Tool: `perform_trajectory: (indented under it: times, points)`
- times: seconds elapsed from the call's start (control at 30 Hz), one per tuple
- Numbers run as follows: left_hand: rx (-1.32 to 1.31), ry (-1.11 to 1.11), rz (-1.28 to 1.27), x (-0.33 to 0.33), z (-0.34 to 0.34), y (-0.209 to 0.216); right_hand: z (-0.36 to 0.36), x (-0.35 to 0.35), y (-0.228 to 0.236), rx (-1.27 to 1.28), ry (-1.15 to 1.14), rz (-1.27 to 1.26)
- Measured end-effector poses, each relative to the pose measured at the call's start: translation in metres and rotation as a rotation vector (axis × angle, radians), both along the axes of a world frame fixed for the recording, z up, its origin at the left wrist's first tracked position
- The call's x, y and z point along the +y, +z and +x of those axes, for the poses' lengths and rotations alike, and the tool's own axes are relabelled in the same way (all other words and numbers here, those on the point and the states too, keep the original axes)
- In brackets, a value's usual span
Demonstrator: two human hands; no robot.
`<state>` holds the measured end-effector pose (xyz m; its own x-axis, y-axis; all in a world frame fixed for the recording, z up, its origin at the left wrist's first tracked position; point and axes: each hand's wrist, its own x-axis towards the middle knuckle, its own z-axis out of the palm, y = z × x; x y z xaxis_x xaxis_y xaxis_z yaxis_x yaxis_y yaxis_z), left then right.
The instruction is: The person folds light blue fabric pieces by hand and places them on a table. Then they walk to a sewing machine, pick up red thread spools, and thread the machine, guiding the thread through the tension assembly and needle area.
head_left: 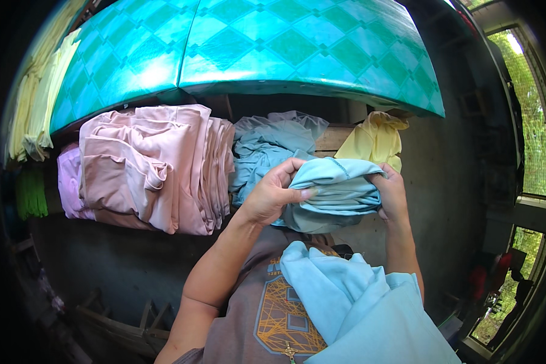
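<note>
Between my two hands is a gathered bundle of light blue fabric [340, 189], its layers bunched together and a darker stitched seam curving across its top. My left hand [277, 191] grips its left end, thumb laid on the near side. At the right end my right hand [392, 193] is closed on the cloth, its fingers partly hidden. More light blue cloth [364, 297] drapes over my chest and lap. Just behind the bundle lies a crumpled heap of blue fabric [273, 142], and a yellow cloth [376, 136] is beyond my right hand.
A large stack of folded pink fabric [145, 170] lies to the left, with lilac cloth [74, 182] beside it. Across the far side runs a table with a shiny turquoise diamond-patterned cover [255, 48]. Pale yellow cloth [39, 97] hangs at far left. Windows [531, 121] are at right.
</note>
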<state>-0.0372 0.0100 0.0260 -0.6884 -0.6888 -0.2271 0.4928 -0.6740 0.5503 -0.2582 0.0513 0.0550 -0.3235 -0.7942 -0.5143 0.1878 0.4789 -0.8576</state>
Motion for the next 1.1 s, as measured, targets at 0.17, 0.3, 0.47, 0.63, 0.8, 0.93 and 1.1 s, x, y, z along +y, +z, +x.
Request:
perform_trajectory:
  times: [0.17,0.3,0.47,0.63,0.8,0.93,1.1]
  points:
    - [0.026,-0.008,-0.03,0.003,0.0,-0.006,-0.002,0.001,-0.007,-0.055,-0.053,-0.111]
    - [-0.094,-0.139,-0.146,-0.003,0.001,0.001,-0.004,-0.002,-0.001,-0.08,0.029,-0.125]
    - [-0.552,-0.402,-0.739,-0.028,-0.016,0.037,0.033,-0.014,0.041,0.019,0.332,-0.13]
    - [-0.071,0.033,0.063,-0.03,-0.008,0.024,0.021,-0.012,0.063,0.182,0.611,0.041]
    - [-0.16,-0.043,0.04,-0.028,-0.009,0.011,0.008,0.002,0.031,-0.271,0.209,-0.081]
    - [-0.39,-0.456,-0.527,-0.03,-0.004,0.012,0.019,-0.001,0.031,-0.33,0.149,-0.16]
    - [-0.15,-0.135,-0.115,-0.028,-0.007,0.003,0.028,-0.002,0.032,-0.21,0.294,-0.137]
